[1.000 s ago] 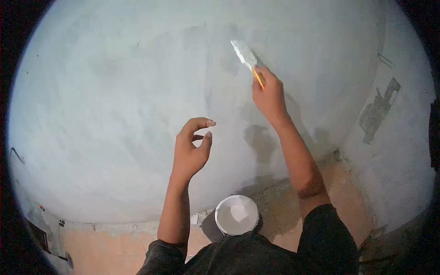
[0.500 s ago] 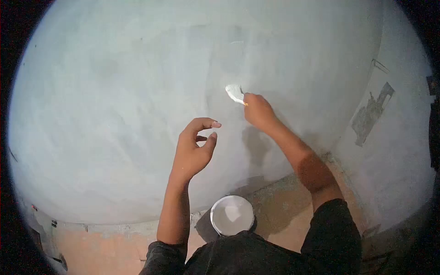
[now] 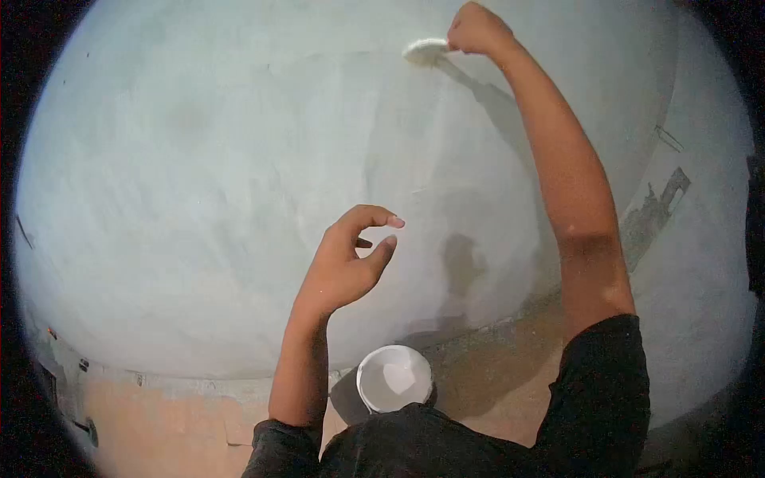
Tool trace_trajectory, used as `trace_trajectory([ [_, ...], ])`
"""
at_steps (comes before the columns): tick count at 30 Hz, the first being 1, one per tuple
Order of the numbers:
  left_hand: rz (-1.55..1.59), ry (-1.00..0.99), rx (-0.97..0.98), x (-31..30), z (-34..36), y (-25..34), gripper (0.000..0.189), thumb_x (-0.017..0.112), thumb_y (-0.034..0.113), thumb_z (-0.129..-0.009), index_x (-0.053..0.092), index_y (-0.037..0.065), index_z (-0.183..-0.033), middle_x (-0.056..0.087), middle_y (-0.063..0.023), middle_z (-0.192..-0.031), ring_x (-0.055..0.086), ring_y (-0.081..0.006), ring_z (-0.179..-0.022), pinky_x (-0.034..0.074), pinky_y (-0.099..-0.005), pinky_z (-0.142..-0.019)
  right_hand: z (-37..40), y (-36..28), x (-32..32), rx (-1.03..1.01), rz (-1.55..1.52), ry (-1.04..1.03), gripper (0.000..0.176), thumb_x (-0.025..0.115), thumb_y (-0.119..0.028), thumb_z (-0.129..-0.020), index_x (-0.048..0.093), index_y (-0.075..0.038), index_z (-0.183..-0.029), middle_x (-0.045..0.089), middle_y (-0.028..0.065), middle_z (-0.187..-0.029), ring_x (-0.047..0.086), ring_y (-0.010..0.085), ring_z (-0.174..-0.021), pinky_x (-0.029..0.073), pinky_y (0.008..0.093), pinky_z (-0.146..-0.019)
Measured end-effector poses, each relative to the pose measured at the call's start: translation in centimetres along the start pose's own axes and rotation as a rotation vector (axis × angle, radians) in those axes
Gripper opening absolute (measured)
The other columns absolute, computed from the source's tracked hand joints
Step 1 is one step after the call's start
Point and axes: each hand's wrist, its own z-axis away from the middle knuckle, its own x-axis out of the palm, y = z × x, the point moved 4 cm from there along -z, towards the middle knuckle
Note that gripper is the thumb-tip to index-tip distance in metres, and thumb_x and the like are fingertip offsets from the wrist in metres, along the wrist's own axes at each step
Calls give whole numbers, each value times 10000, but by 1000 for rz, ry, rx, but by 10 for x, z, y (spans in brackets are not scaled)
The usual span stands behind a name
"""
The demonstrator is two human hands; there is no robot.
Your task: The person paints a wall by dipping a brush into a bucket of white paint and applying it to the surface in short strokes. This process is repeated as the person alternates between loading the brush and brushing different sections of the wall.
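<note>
Fingers (image 3: 362, 217) of the left hand (image 3: 345, 264), curled halfway and holding nothing, are above and left of the one white bucket (image 3: 421, 369). Well above that bucket and slightly right, the single brush (image 3: 424, 53) has risen up the wall (image 3: 231, 167) since half a second ago, so brushing seems to have shifted to a higher band. Farther right of the bucket, the second of two hands, the right hand (image 3: 480, 32), is wrapped round the brush, and one grey patch (image 3: 658, 209) lies beyond.

I can read no lettering, label, brand, number or sign on my brush (image 3: 425, 51), the bucket (image 3: 373, 368) or the wall (image 3: 239, 175).
</note>
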Motion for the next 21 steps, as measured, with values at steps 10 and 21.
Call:
trace_trajectory([
  [10,40,6,-14,3,3,2,184,595,49,-883,648,83,-1056,637,-67,-1165,581,-214,-1112,472,-375,-905,92,-14,64,-65,-197,168,125,573,-40,-808,648,17,-889,665,226,-887,655,401,-834,520,472,-750],
  [21,6,-68,-41,7,0,3,181,610,77,-892,650,85,-1069,629,-82,-1178,582,-231,-1115,489,-392,-910,209,20,179,58,-463,-404,96,610,-17,-748,652,32,-819,655,233,-841,655,386,-831,516,433,-729],
])
